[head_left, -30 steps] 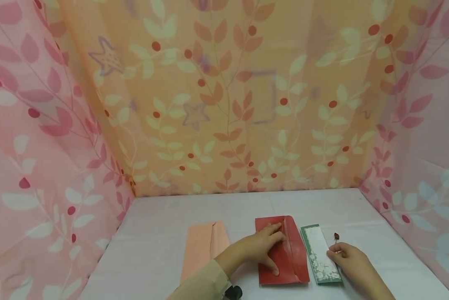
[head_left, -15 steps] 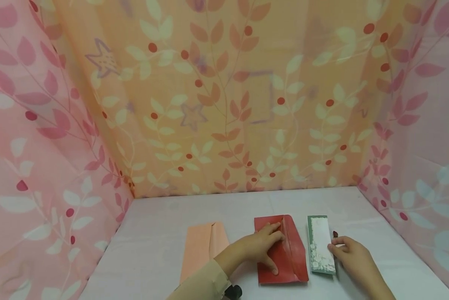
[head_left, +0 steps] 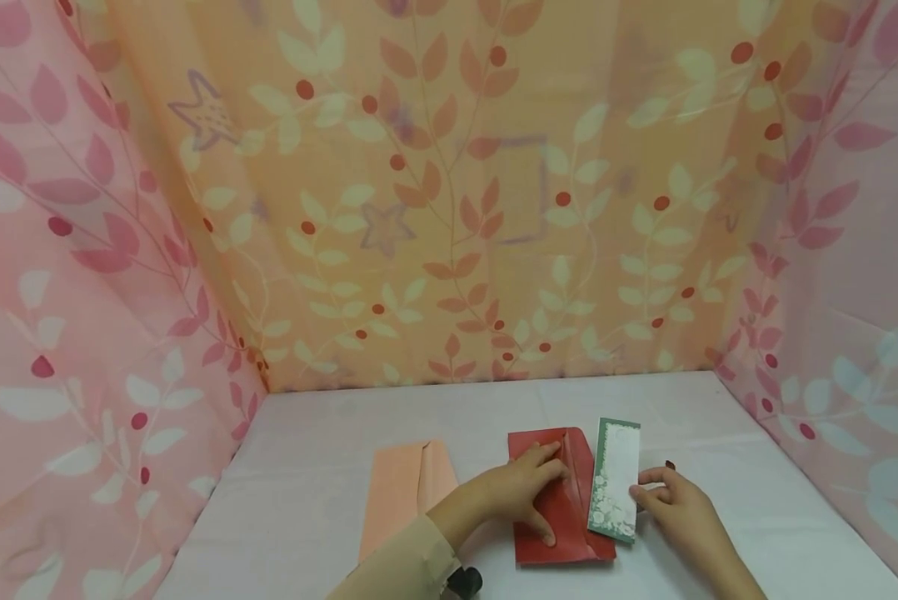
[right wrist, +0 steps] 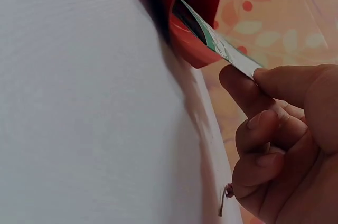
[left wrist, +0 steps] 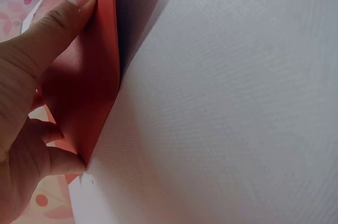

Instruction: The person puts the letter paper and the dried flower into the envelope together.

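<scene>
1. My left hand [head_left: 527,492] lies spread over the red envelope [head_left: 565,518], thumb and fingers pressing its face.
2. My right hand [head_left: 677,504] pinches the card [head_left: 616,483] by its right edge, between thumb and forefinger.
3. From the head view, the card overlaps the right side of the red envelope, printed face up. The right wrist view shows it edge-on, tilted, its far end at a gap between the red layers; I can't tell whether it goes inside.
4. That same view shows a dried flower [right wrist: 228,189], dark bud and bent stem, beside my lower fingers; from the head, my hand hides all but the bud.
5. The card is a narrow white rectangle with a green border and pale blossoms. The red envelope is smooth paper with a long flap.
6. A peach envelope [head_left: 396,492] lies to the left on the white, finely textured bench [head_left: 306,467], partly covered by my left forearm and beige sleeve [head_left: 411,558].
7. Leaf-patterned cloth [head_left: 456,275] hangs behind.
</scene>
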A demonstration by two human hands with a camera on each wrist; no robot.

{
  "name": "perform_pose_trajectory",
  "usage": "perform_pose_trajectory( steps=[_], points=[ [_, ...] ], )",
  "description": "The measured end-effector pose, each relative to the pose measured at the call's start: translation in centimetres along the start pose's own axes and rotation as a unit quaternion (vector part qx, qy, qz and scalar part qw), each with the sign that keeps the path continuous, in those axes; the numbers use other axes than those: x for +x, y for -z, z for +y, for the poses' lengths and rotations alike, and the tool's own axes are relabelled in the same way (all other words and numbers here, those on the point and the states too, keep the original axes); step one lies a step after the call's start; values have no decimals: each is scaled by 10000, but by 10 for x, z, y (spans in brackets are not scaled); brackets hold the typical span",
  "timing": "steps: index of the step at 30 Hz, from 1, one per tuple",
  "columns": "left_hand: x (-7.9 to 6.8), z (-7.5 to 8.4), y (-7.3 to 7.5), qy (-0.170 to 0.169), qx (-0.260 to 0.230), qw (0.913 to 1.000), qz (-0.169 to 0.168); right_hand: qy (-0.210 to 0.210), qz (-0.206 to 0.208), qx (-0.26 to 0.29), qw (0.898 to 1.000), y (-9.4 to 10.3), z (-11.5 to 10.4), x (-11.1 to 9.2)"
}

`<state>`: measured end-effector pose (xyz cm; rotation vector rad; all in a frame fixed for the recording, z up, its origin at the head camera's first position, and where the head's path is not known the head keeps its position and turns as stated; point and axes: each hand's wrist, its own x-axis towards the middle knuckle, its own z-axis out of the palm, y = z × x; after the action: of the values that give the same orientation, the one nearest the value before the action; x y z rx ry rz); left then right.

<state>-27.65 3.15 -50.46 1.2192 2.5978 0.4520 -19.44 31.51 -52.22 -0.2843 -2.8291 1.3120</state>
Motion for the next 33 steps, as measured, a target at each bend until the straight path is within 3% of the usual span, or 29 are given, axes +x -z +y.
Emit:
perform_pose_trajectory(
  steps=[13, 27, 33],
  points=[
    [1, 0, 0, 7, -20, 10000, 2, 221, 100, -167, 9996, -16, -14, -5],
    [0, 1, 2, -76, 110, 9999, -23, 416, 158, -285, 9986, -26, -14, 2],
    [1, 1, 0, -48, 228, 9997, -86, 263, 70, -269, 9993, -31, -9, 7]
  ],
)
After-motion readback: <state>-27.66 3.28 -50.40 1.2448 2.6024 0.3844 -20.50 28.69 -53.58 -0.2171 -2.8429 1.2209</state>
